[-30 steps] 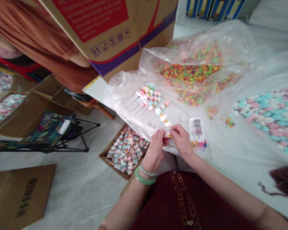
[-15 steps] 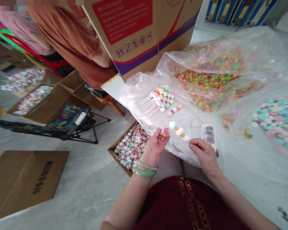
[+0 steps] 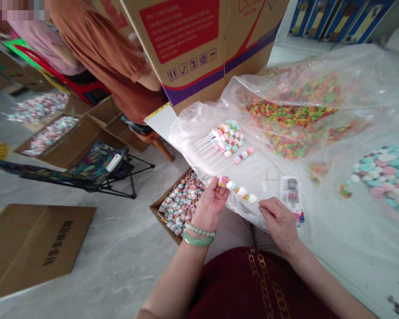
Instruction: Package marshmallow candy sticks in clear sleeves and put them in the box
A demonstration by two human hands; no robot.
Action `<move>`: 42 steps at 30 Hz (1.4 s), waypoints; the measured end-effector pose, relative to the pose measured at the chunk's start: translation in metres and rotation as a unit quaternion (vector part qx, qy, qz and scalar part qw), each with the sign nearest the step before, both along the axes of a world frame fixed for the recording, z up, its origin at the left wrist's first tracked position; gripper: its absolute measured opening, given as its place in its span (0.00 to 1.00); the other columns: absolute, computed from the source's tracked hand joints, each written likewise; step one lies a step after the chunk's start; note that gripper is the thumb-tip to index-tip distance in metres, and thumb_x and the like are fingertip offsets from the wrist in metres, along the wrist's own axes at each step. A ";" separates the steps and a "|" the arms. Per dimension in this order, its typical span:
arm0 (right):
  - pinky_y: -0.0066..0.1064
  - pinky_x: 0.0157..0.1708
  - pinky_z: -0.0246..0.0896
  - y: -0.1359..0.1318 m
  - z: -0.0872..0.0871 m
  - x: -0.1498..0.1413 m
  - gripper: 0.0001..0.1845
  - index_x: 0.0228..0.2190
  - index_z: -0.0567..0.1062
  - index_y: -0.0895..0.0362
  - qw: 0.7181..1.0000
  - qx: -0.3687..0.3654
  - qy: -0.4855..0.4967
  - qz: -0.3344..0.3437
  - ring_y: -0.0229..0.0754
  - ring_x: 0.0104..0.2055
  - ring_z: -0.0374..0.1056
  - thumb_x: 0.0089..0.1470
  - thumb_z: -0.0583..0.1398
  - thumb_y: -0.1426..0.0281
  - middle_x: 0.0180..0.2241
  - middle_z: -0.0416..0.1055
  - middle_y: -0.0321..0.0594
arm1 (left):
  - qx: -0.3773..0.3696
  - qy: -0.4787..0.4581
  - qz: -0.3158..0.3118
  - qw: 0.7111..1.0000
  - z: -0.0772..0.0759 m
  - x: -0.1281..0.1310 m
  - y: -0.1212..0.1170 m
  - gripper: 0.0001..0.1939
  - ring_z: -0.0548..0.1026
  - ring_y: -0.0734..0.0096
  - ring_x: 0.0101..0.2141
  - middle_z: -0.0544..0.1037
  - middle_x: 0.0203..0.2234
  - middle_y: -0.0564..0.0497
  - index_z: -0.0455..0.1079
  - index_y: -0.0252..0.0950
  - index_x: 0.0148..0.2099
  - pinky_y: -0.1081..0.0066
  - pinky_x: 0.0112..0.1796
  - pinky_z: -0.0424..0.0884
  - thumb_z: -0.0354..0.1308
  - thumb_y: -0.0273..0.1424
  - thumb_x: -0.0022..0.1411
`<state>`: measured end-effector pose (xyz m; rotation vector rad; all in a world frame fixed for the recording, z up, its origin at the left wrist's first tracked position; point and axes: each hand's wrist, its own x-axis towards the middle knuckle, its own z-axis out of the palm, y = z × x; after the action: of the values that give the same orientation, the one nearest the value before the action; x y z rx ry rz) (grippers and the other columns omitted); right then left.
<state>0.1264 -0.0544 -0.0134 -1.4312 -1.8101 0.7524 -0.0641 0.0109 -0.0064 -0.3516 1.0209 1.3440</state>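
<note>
A candy skewer [image 3: 241, 192] of marshmallows and coloured gummy rings lies slanted between my two hands. My right hand [image 3: 281, 223] is closed in a pinch at its lower right end, where the thin stick is mostly hidden. At the other end, my left hand [image 3: 213, 200] has its fingers curled round a small pink and yellow printed wrapper [image 3: 224, 181]. The skewer's upper left end meets this wrapper; I cannot tell how far it reaches inside. Just beyond, finished-looking skewers [image 3: 231, 136] lie in a bunch on clear plastic sheeting [image 3: 262, 173], with a single skewer [image 3: 244, 155] beside them.
Gummy rings [image 3: 289, 113] and marshmallows [image 3: 389, 166] lie in plastic at right. A printed packet [image 3: 291, 195] is near my right hand. A box of wrapped skewers [image 3: 177, 206] stands below left. A large carton [image 3: 199, 57], a folding chair [image 3: 96, 166] and seated people [image 3: 109, 57] are beyond.
The candy skewer has moved left and down, and its upper end now meets the wrapper in my left hand. My right hand has shifted slightly left with it.
</note>
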 end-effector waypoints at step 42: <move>0.30 0.34 0.56 0.007 -0.008 -0.006 0.09 0.26 0.73 0.55 0.994 -0.106 -0.011 -0.031 0.40 0.33 0.66 0.51 0.53 0.68 0.28 0.71 0.36 | 0.126 0.152 -0.139 0.970 -0.016 0.011 -0.013 0.10 0.73 0.75 0.23 0.76 0.24 0.51 0.72 0.32 0.32 0.71 0.29 0.71 0.65 0.33 0.48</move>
<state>0.1202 -0.0472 -0.0219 -1.6302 -1.7346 0.9213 -0.0530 -0.0024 -0.0228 0.1901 1.0891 1.2746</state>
